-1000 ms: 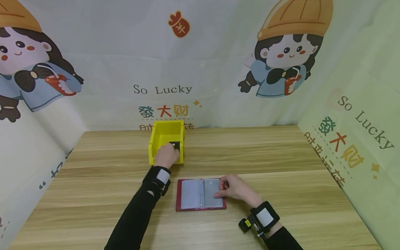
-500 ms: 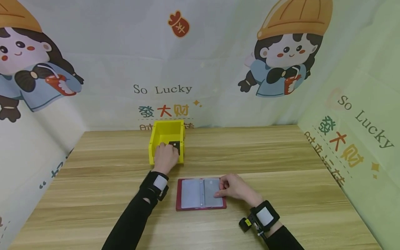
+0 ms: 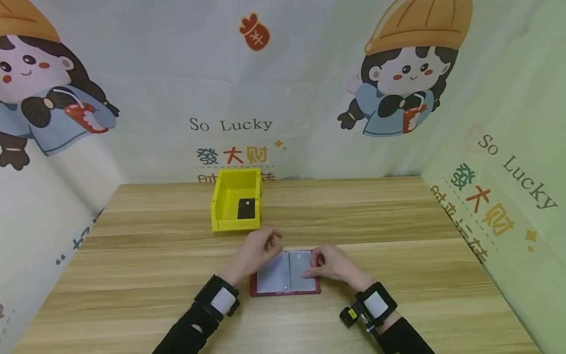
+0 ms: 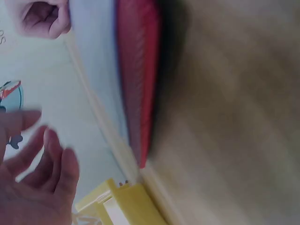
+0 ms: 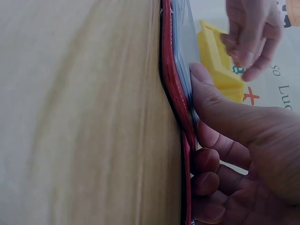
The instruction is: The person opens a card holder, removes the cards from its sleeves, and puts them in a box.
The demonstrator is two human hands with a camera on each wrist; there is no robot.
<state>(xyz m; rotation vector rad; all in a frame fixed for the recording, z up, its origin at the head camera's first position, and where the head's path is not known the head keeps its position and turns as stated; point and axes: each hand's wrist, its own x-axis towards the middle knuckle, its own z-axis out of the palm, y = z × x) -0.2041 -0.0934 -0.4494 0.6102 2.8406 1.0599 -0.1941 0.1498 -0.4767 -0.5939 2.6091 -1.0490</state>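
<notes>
The left hand, fingers apart with nothing visible between, hovers over the open red-covered booklet of translucent plastic sleeves on the wooden bench. The right hand's fingers pinch the booklet's right edge; sleeve work seems in hand, probably needing a left-hand pinch next.

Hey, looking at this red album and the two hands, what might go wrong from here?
The right hand pinches the right edge of the red album and might crease the right page. The left hand hovers near the album's far edge and might bump it askew. The black card lies flat in the yellow bin, so it may be fiddly to lift.
</notes>
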